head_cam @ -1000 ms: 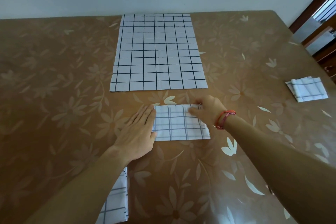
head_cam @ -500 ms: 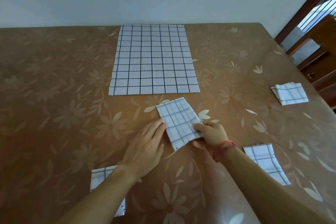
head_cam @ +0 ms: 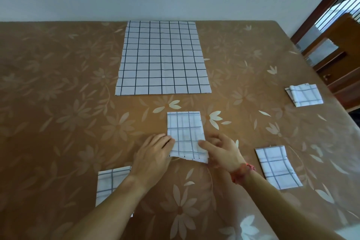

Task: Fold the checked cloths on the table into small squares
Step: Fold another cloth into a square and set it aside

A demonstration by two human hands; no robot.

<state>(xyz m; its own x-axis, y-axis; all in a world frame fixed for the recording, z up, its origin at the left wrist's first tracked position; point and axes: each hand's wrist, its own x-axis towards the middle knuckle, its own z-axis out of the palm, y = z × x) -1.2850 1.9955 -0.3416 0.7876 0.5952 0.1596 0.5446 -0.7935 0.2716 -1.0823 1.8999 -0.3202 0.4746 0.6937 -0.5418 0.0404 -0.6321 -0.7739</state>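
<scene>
A folded checked cloth [head_cam: 185, 132] lies in front of me on the brown flowered table [head_cam: 58, 87], its long side pointing away. My left hand [head_cam: 153, 154] holds its near left edge with bent fingers. My right hand [head_cam: 222, 152] pinches the near right corner, thumb on top. The cloth's near edge is slightly raised off the table. A large unfolded checked cloth [head_cam: 162, 58] lies flat further back.
Three folded checked cloths lie around: one at the far right [head_cam: 303, 95], one at the near right [head_cam: 276, 167], and one at the near left [head_cam: 109, 183], partly under my left forearm. A wooden chair [head_cam: 335, 54] stands past the table's right edge.
The folded cloth has been turned from lying crosswise to pointing away from me. Both hands have moved to its near end. My view has tilted down, bringing more folded cloths into sight.
</scene>
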